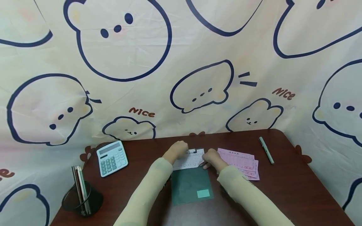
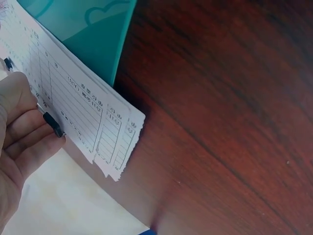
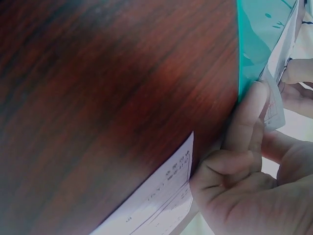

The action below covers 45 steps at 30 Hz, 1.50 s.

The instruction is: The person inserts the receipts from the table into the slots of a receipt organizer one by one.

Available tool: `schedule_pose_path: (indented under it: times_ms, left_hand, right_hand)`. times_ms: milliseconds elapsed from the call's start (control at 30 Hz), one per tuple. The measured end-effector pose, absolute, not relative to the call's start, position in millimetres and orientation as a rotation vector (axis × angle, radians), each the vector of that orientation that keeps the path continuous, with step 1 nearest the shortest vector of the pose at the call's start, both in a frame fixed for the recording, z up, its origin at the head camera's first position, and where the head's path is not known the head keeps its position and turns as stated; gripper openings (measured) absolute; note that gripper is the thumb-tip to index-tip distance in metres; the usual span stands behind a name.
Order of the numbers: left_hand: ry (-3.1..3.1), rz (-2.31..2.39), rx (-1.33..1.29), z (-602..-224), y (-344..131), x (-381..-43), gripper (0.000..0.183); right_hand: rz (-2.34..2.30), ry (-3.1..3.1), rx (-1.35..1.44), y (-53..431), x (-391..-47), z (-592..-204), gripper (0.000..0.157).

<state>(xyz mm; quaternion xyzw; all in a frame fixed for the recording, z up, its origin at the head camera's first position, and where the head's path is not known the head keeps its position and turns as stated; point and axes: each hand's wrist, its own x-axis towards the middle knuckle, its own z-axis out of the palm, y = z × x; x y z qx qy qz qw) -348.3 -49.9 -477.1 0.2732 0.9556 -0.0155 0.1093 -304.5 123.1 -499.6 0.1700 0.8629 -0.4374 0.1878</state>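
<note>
A green clipboard [image 1: 188, 188] with a pale label lies in front of me, its clip at the far end. Several white printed slips [image 1: 188, 161] overlap its upper part. My left hand [image 1: 177, 150] is at the far end, fingers curled at the metal clip; the clip's black tip [image 2: 53, 125] lies over the slips [image 2: 73, 98] in the left wrist view. With finger and thumb, my right hand [image 1: 212, 159] pinches the right edge of the slips [image 3: 275, 105]. Next to that hand are pink-looking printed slips [image 1: 236, 159], fanned on the table.
A light blue calculator [image 1: 112, 158] lies at the back left of the brown table [image 1: 297, 188]. Nearer stands a black mesh pen cup [image 1: 96, 197] holding several pens or pencils. At the right lies a green pen [image 1: 266, 150]. A patterned curtain [image 1: 198, 47] hangs behind the table.
</note>
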Motion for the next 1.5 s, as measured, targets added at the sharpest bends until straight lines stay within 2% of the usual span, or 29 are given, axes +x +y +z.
schedule_pose_path:
  times_ms: [233,367,600,700,800,867,967,1067,1167,1367,1500]
  left_hand:
    - [2.834,-0.069,0.799,-481.9,-51.6,-347.8,0.007]
    - [2.854,-0.096,0.789,-483.0,-50.4,-346.8,0.007]
    - [2.920,0.055,0.724,-484.3,-63.9,-338.9,0.024]
    - [3.006,0.293,0.524,-480.1,-84.1,-335.4,0.025]
    - [3.048,0.506,0.180,-473.9,-108.3,-333.0,0.016]
    - [3.023,0.606,-0.030,-470.1,-123.0,-331.1,0.023]
    - [2.985,0.678,-0.158,-466.1,-139.3,-327.5,0.035]
    - [3.022,0.718,-0.077,-464.2,-140.1,-326.0,0.025]
    - [3.065,0.707,0.141,-466.4,-129.9,-327.0,0.012]
    - [3.049,0.539,0.644,-480.7,-99.9,-329.0,0.022]
    - [3.026,0.459,0.755,-492.4,-85.5,-328.5,0.029]
  right_hand:
    - [-1.225,2.429,0.480,121.1,-303.8,-500.2,0.033]
    - [-1.225,2.433,0.468,121.8,-303.3,-499.0,0.035]
    - [-1.291,2.366,0.427,120.8,-299.3,-497.2,0.039]
    - [-1.281,2.360,0.395,119.8,-298.1,-498.2,0.041]
    - [-1.245,2.379,0.373,120.3,-298.2,-498.4,0.037]
    - [-1.216,2.381,0.364,121.1,-298.7,-496.9,0.030]
    - [-1.204,2.368,0.348,122.9,-299.7,-490.4,0.023]
    - [-1.205,2.375,0.330,132.2,-300.8,-479.2,0.024]
    - [-1.188,2.441,0.293,147.9,-300.8,-465.4,0.025]
    - [-0.970,2.706,0.157,190.2,-295.4,-442.9,0.023]
    - [-0.809,2.799,0.195,220.9,-289.4,-442.2,0.018]
